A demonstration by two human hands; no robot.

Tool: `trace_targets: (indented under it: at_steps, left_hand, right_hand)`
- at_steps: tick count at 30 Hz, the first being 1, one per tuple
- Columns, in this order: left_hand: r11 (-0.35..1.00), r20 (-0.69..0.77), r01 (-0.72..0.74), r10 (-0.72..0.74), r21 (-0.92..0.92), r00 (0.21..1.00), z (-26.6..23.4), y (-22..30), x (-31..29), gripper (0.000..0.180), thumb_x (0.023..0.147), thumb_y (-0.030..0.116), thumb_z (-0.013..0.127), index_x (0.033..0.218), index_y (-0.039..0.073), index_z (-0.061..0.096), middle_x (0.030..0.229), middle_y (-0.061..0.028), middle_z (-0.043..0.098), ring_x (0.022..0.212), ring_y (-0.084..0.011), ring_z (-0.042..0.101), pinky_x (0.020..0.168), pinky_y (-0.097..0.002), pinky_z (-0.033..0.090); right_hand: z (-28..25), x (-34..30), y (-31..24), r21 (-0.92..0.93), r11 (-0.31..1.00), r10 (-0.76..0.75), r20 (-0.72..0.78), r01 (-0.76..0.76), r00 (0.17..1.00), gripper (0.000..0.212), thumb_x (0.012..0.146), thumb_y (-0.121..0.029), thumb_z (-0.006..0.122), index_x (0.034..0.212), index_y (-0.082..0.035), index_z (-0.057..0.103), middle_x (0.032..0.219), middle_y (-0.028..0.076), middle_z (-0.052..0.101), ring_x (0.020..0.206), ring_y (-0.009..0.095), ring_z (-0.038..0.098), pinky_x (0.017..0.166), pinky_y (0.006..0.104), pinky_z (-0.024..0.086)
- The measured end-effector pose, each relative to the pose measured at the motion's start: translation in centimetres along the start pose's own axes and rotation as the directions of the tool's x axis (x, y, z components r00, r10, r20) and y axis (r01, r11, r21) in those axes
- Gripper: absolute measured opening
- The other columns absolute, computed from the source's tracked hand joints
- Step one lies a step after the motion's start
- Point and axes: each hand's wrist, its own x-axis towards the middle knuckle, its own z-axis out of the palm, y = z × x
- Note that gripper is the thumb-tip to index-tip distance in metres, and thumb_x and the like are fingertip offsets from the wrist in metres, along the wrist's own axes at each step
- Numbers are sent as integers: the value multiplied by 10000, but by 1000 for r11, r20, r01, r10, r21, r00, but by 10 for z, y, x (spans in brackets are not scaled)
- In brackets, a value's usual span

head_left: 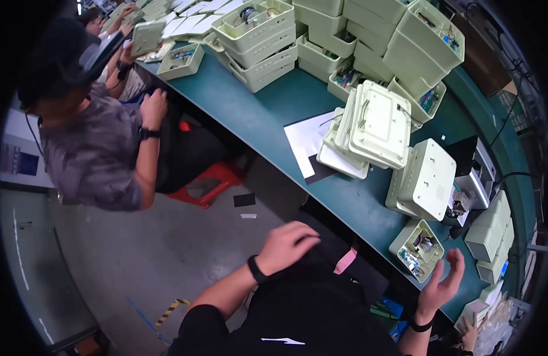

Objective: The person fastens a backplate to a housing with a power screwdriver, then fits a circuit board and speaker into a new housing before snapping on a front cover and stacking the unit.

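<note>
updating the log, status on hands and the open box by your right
Left hand, right hand seemingly empty. Box open, electronics inside. Nothing visible between right hand and box.

The pale housings (433,177) look like smooth, matt plastic, the red stool (226,172) like glossier plastic. The green counter (345,203) appears smooth, the black shirt (297,311) matt cloth.

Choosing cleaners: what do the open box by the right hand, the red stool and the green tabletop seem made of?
Open box: probably moulded plastic, matte cream, given its rounded corners. Red stool: likely plastic, smooth, evenly coloured. Green tabletop: perhaps rubber or laminate; flat, faint sheen.
</note>
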Motion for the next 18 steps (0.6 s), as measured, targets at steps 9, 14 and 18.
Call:
trace_targets:
  at_steps: [9, 14, 18]
  left_hand:
    - [990, -363, 13, 39, 141, 931, -63, -3, 107, 309, 874, 63, 812, 1167, 17, 724, 1094, -120, 719, 914, -215, 702, 745, -316, 552]
    - [988, -255, -113, 137, 107, 957, -67, 25, 150, 347, 916, 110, 787, 1239, 14, 704, 1133, -117, 716, 972, -219, 699, 784, -317, 547]
    - [982, -251, -188, 174, -33, 952, -53, 56, 168, 364, 941, 159, 767, 1266, 11, 698, 1135, -115, 714, 972, -215, 694, 791, -319, 538]
  right_hand:
    - [88, 42, -155, 309, 890, -442, 410, 335, 798, 289, 828, -42, 817, 1090, -11, 698, 914, 144, 721, 786, 309, 703, 704, 385, 559]
    - [103, 66, -187, 285, 855, -512, 330, 434, 793, 290, 839, -76, 826, 1097, -23, 707, 928, 133, 726, 783, 304, 706, 677, 401, 559]
    - [98, 128, -168, 90, 973, -219, 91, 211, 971, 297, 900, -141, 790, 1141, 4, 696, 982, 146, 742, 763, 291, 722, 670, 397, 567]
